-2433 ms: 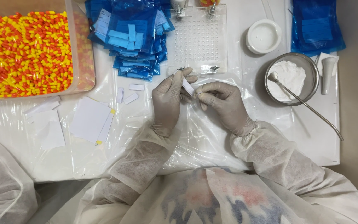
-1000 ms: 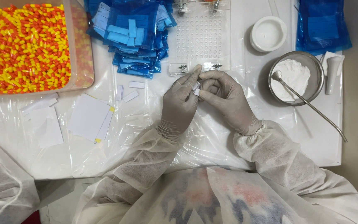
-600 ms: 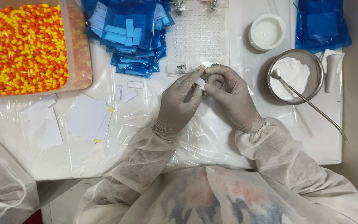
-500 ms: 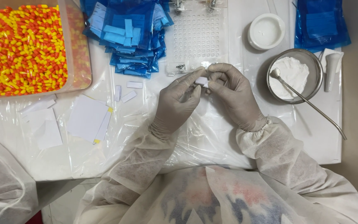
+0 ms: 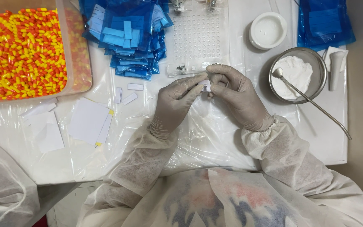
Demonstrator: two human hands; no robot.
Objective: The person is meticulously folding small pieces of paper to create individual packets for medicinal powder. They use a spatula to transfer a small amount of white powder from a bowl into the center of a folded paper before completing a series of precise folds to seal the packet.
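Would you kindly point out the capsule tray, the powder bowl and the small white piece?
capsule tray [image 5: 77, 54], head view, clear right wall.
powder bowl [image 5: 317, 63], head view, metal rim.
small white piece [image 5: 207, 85], head view, exposed middle.

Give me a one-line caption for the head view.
Gloved left hand and right hand pinch a small white piece below a perforated tray.

My work table [image 5: 332, 143] is white and covered with a crinkled clear plastic sheet [image 5: 198, 138]. At my far left on it sits a clear plastic tub of orange-and-yellow capsules [image 5: 22, 50], and beside that a heap of blue plastic sachets [image 5: 131, 38]. A perforated white capsule-filling tray [image 5: 198, 38] lies straight ahead, then a small round white dish [image 5: 268, 30], a round metal bowl of white powder [image 5: 297, 75] with a long metal spoon [image 5: 316, 107] resting in it, and a second blue sachet pile [image 5: 324, 23]. Loose white paper slips [image 5: 87, 122] lie near my left.
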